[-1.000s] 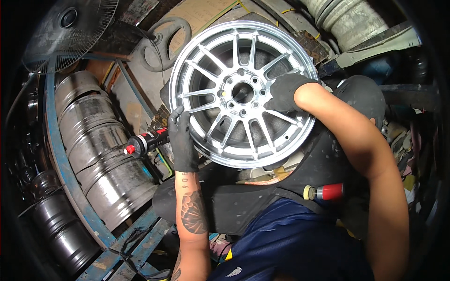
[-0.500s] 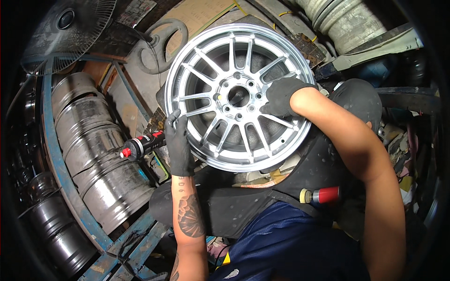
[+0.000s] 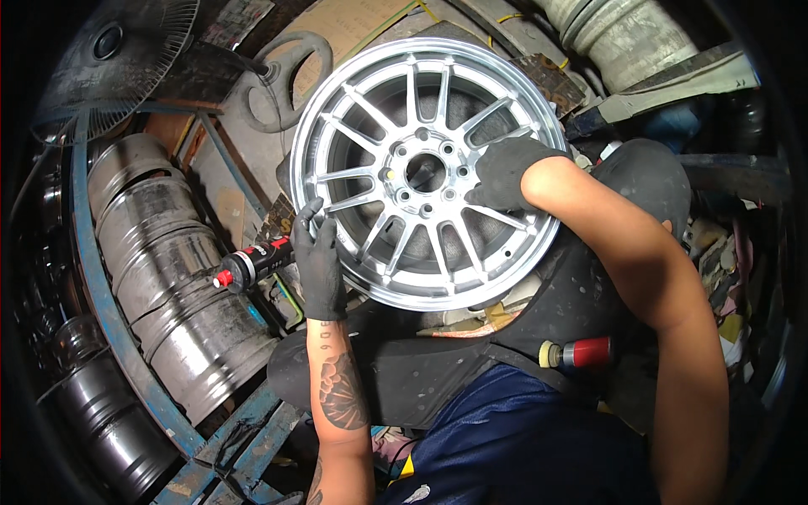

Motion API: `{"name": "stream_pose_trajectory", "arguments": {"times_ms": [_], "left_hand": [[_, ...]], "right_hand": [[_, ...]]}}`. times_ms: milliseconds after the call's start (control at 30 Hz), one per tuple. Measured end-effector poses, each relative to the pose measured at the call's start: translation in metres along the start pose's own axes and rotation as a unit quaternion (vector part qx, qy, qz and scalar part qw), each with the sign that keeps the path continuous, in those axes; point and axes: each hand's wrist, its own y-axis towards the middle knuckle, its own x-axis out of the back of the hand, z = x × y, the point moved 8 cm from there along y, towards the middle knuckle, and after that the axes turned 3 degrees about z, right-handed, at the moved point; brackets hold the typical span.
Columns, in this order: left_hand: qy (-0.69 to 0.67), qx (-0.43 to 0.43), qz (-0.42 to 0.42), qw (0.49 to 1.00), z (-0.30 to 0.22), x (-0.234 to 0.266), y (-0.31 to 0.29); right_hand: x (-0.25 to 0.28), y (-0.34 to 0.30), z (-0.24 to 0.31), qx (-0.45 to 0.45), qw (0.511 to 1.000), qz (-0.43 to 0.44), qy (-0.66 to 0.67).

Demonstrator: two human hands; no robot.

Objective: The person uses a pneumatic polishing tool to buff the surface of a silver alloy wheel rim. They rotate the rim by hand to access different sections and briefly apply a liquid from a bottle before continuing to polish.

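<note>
Both gloved hands [image 3: 318,268] (fingers curled) on the silver alloy wheel [image 3: 425,172]

Grey metal drums [image 3: 160,278] lie left, a dusty fan [image 3: 114,63] above them, a red-capped tool [image 3: 581,353] near the dark apron [image 3: 438,379].

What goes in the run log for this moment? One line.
left hand: grips wheel rim edge | right hand: on spokes | alloy wheel: upright on lap | red-black tool: beside, untouched
</note>
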Motion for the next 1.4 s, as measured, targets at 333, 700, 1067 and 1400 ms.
{"name": "stream_pose_trajectory", "arguments": {"times_ms": [333,700,1067,1400], "left_hand": [[-0.038,0.011,-0.002,0.999,-0.002,0.0,0.0],[0.014,-0.019,-0.026,0.999,-0.008,0.001,-0.002],[0.02,-0.01,-0.018,1.0,-0.003,-0.001,-0.001],[0.117,-0.029,-0.045,0.992,-0.009,0.001,-0.005]], "right_hand": [[-0.002,0.003,-0.002,-0.006,1.0,-0.004,0.0],[0.001,0.001,0.001,0.008,1.0,-0.008,-0.015],[0.002,0.001,0.001,0.01,1.0,0.004,-0.025],[-0.002,0.007,0.002,0.013,0.999,-0.014,-0.046]]}}
